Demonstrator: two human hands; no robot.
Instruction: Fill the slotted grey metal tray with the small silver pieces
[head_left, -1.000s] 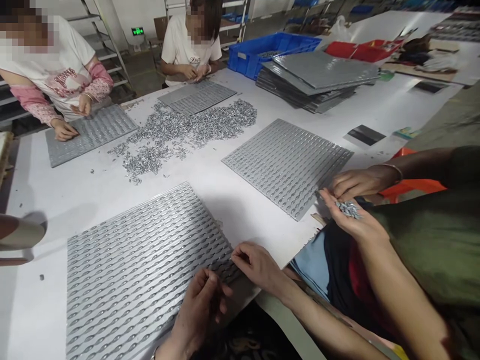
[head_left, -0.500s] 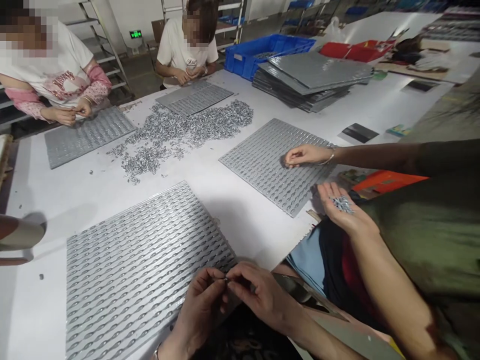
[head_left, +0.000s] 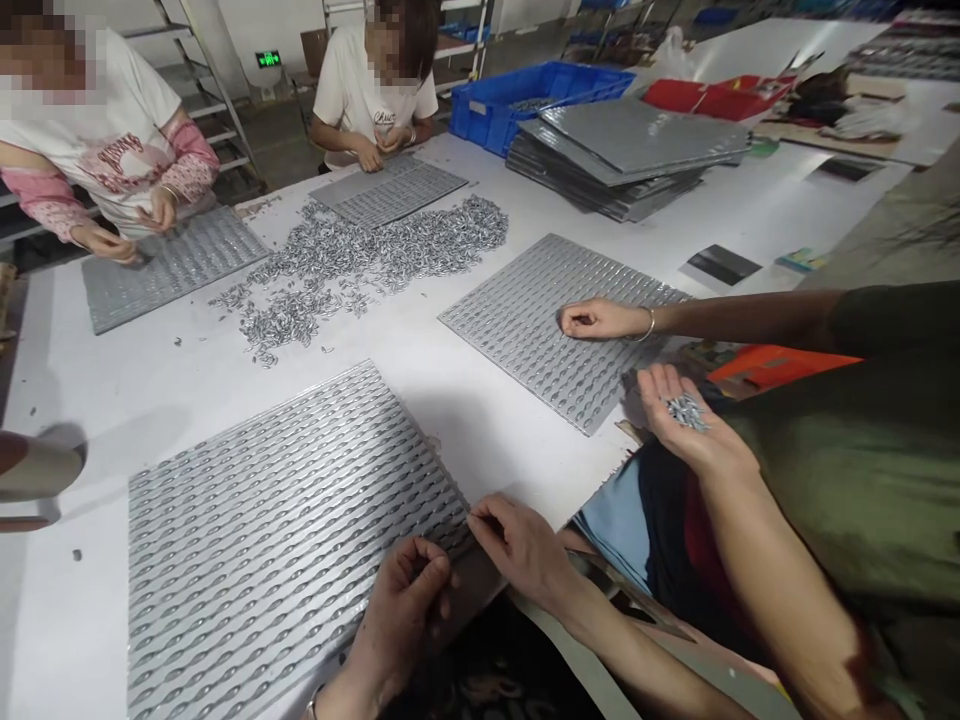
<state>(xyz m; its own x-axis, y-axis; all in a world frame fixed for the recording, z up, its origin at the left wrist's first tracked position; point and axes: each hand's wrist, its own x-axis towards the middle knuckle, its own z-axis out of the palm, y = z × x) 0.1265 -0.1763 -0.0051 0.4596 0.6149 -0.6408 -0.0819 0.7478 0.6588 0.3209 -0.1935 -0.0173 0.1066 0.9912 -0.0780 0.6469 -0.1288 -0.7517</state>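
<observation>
A grey moulded tray (head_left: 262, 530) with rows of small slots lies on the white table in front of me. My right hand (head_left: 521, 545) pinches its fingers together at the tray's near right corner, on something too small to make out. My left hand (head_left: 401, 610) is curled at the tray's front edge, fingers closed, contents hidden. A heap of small silver metal parts (head_left: 360, 265) lies further back at mid table.
To my right a co-worker's hand (head_left: 600, 320) rests on another grey tray (head_left: 540, 320); the other hand (head_left: 686, 420) cups metal parts. Two more people work on trays at the far side. Stacked grey trays (head_left: 622, 160) and a blue bin (head_left: 525, 100) stand behind.
My hands, which met fingertip to fingertip half a second ago, have parted; the right hand has gone back to the tray's corner. The co-worker's hand stays on the other tray.
</observation>
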